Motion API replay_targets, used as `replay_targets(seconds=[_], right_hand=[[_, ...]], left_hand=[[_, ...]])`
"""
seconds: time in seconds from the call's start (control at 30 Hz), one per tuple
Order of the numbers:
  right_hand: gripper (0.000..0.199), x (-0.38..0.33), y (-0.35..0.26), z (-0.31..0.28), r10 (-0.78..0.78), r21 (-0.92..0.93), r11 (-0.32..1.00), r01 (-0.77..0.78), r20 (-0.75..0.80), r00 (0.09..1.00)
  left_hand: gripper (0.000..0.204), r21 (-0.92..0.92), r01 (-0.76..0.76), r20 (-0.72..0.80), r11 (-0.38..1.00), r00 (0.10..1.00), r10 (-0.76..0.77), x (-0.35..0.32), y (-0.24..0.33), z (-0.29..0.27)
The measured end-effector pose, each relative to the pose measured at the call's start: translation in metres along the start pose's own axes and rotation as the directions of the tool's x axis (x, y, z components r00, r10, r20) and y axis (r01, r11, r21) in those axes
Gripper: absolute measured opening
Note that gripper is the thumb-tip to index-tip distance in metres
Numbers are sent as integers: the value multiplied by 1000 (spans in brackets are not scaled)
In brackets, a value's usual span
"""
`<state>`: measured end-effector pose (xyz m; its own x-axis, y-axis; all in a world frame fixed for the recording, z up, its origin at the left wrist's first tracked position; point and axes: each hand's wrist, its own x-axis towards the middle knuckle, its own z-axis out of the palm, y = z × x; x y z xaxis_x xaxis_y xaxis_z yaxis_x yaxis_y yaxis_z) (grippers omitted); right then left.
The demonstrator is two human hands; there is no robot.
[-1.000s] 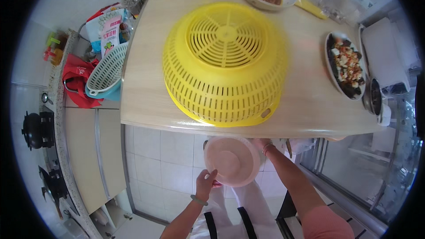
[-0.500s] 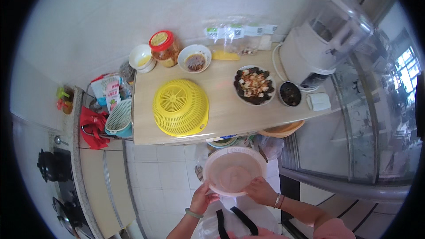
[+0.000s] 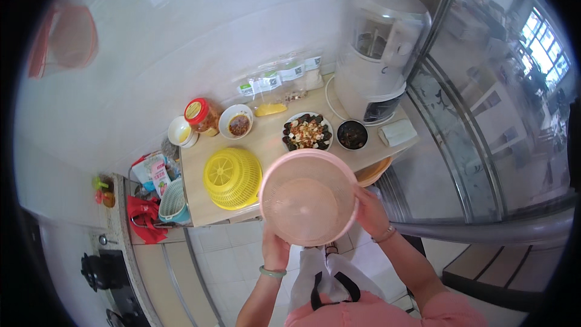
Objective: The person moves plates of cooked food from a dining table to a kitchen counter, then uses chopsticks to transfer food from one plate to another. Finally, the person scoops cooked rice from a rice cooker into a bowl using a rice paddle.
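Above the wooden counter [image 3: 266,145], I held one pink colander [image 3: 308,197] up in the air, bottom side toward my face, not yet set down anywhere. My left hand [image 3: 275,249] gripped its lower rim with fingers clamped on the edge; my right hand [image 3: 369,209] clasped the right rim the same way. One yellow colander [image 3: 232,177] lay upturned on the counter, apparently already dealt with. Beyond it stood one plate of food [image 3: 308,132], one bowl of red sauce [image 3: 236,122], one small dark bowl [image 3: 352,134], one red-lidded jar [image 3: 201,115] and one blender [image 3: 378,48].
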<state>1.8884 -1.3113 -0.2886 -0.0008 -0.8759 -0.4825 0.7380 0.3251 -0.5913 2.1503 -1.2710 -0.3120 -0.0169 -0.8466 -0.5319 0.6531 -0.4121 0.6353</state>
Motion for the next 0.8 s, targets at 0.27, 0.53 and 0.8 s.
replay_targets(seconds=[0.27, 0.53, 0.8], right_hand=[[38, 151, 60, -21, -250, -388, 898, 207, -63, 966], [21, 183, 63, -19, -441, -627, 668, 401, 101, 892], [31, 207, 128, -77, -560, -591, 667, 454, 4, 828]], left_hand=[[41, -81, -124, -27, 989, 992, 122, 45, 45, 16], [38, -196, -72, -3, 978, 997, 73, 92, 49, 24], [39, -242, -29, 90, 970, 995, 52, 141, 29, 49]])
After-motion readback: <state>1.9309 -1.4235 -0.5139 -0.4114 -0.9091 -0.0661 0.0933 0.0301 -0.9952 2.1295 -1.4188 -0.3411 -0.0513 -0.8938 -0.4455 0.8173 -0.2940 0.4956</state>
